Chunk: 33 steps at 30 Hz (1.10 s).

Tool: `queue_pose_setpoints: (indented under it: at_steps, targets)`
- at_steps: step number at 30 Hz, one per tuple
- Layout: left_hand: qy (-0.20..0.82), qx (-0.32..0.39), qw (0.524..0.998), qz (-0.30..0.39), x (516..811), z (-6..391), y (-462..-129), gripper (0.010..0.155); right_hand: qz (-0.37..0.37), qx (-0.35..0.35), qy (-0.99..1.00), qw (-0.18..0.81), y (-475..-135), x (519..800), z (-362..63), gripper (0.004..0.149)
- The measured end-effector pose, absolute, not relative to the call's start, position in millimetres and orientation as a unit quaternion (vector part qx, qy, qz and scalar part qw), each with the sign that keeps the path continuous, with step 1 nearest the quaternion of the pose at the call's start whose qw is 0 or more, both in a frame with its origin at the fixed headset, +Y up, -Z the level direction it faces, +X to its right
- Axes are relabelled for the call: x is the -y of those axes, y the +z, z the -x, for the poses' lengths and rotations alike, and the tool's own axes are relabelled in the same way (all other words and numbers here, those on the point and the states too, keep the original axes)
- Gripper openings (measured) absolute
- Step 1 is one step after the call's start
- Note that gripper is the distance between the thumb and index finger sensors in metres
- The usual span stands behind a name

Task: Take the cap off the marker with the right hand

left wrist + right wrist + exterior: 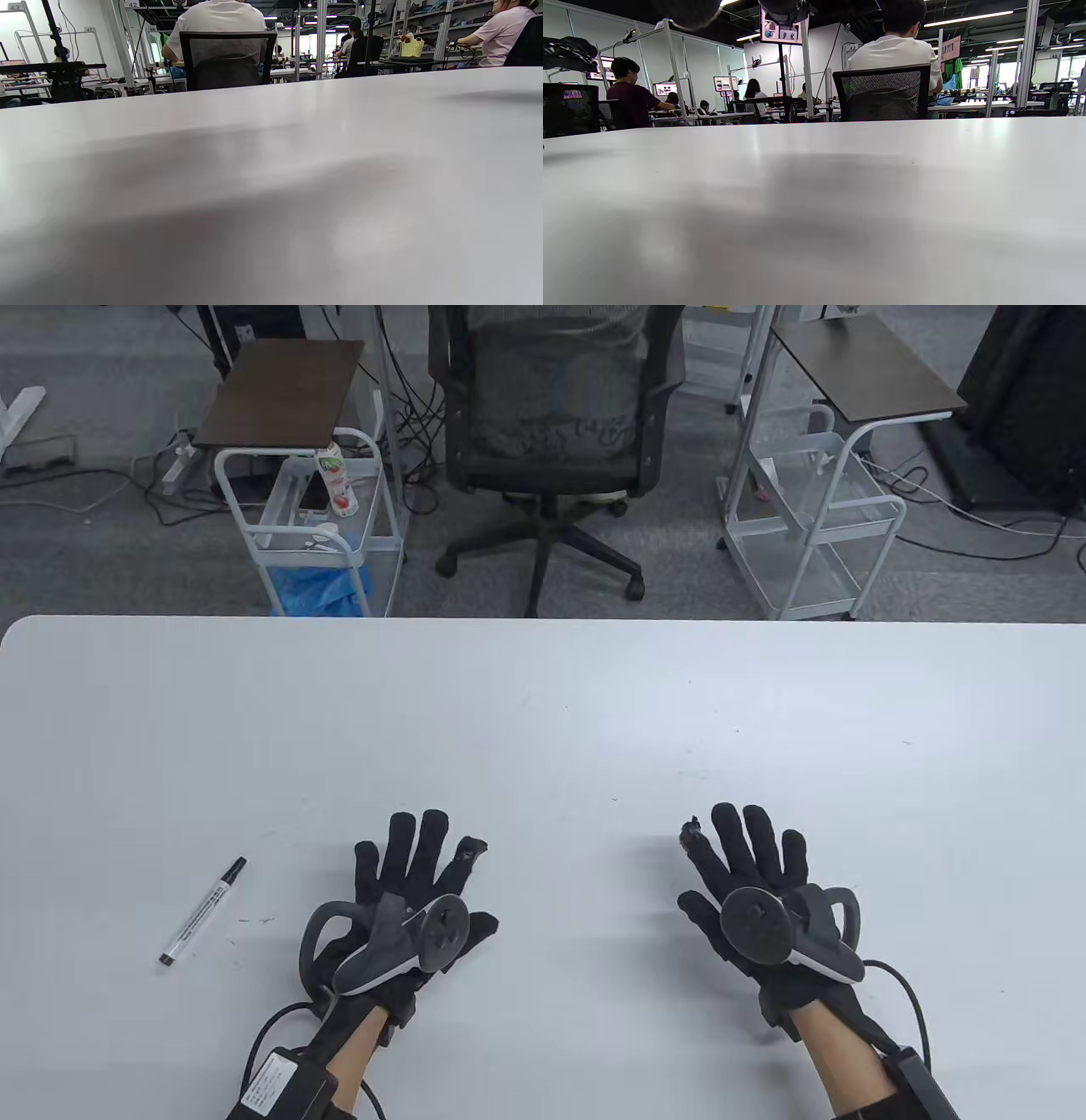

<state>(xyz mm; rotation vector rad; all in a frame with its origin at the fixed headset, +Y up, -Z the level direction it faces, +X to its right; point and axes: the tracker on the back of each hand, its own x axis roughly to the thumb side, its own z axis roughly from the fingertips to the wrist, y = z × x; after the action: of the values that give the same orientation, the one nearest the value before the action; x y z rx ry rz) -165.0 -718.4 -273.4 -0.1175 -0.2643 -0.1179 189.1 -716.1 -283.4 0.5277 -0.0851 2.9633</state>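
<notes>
A white marker with a black cap on its far end lies on the white table at the near left, slanted. My left hand lies flat with fingers spread, empty, to the right of the marker and apart from it. My right hand lies flat with fingers spread, empty, at the near right, far from the marker. Both wrist views show only bare tabletop; gloved fingertips show at the top edge of the right wrist view.
Beyond the table's far edge stand a black office chair and two white wire carts with dark side tops. The wrist views show other desks and seated people far off.
</notes>
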Motion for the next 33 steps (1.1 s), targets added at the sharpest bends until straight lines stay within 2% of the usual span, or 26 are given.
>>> queue_pose_setpoints:
  at_steps: [33]
  targets:
    - [-0.051, 0.126, 0.989, 0.06, 716.5, 167.5, -274.2, 0.089, -0.181, 0.021, 0.98, 0.075, -282.4, 717.0, -189.3, 0.071]
